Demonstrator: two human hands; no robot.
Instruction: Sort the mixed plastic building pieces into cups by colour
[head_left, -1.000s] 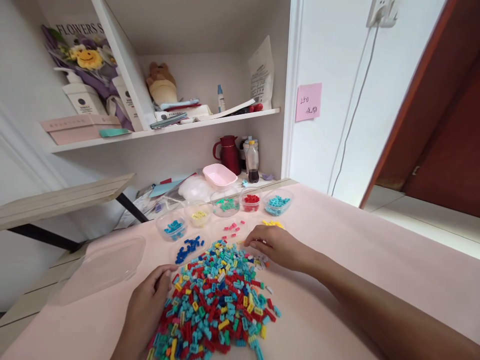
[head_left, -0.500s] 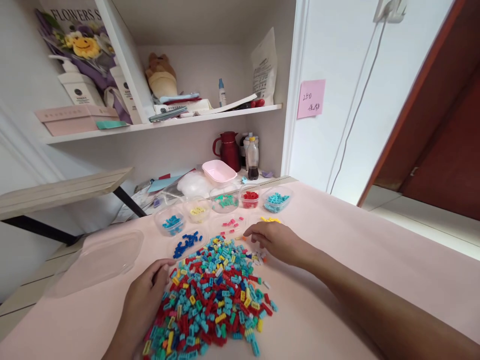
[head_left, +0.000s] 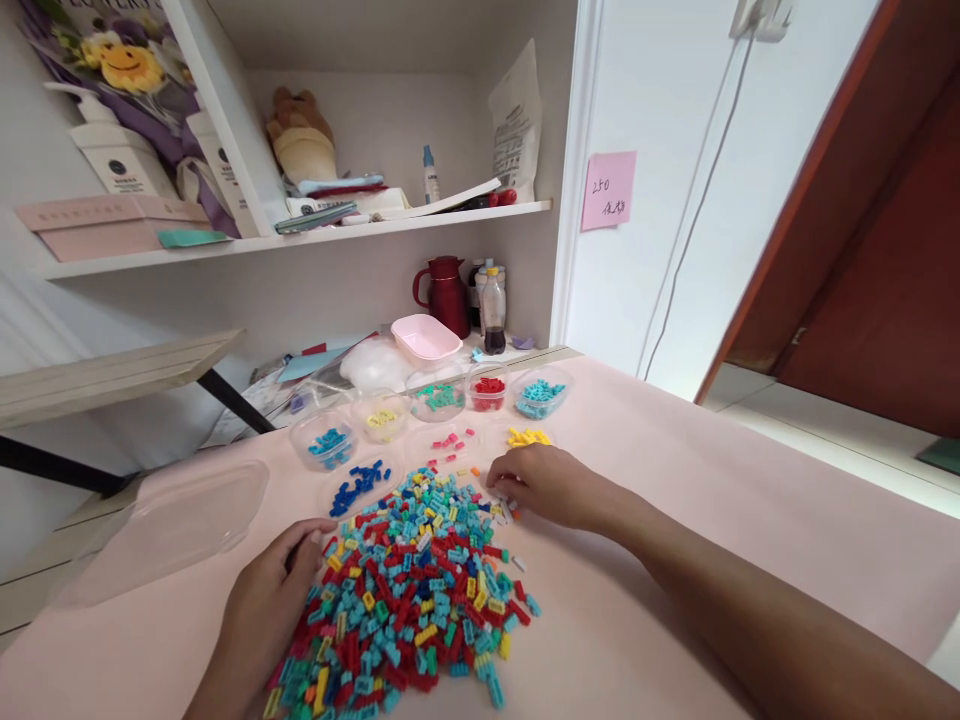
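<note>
Brick pile (head_left: 412, 590): heaped near the middle of the worktop (head_left: 637, 430), toward the near edge, with red, light blue, yellow and green all mixed up.
Left hand (head_left: 262, 610): resting at the left side of the pile, fingers curled, grip narrow; cannot tell if holding a brick.
Right hand (head_left: 551, 480): at the pile's far right side, fingers bent down, just beside some white bricks (head_left: 504, 512); fingertips hidden, so cannot tell if the grip is holding one.
Dark blue bricks (head_left: 360, 487): just past the pile, toward the far left corner.
Pink bricks (head_left: 450, 440): spread out between the pile and the far edge.
Yellow bricks (head_left: 527, 437): just past the right hand.
Clear tubs: lined up along the far edge; from left, with blue (head_left: 328, 445), pale yellow (head_left: 382, 418), green (head_left: 439, 398), red (head_left: 489, 388) and light blue bricks (head_left: 541, 393).
Clear plastic piece (head_left: 172, 520): flat, near the left edge.
</note>
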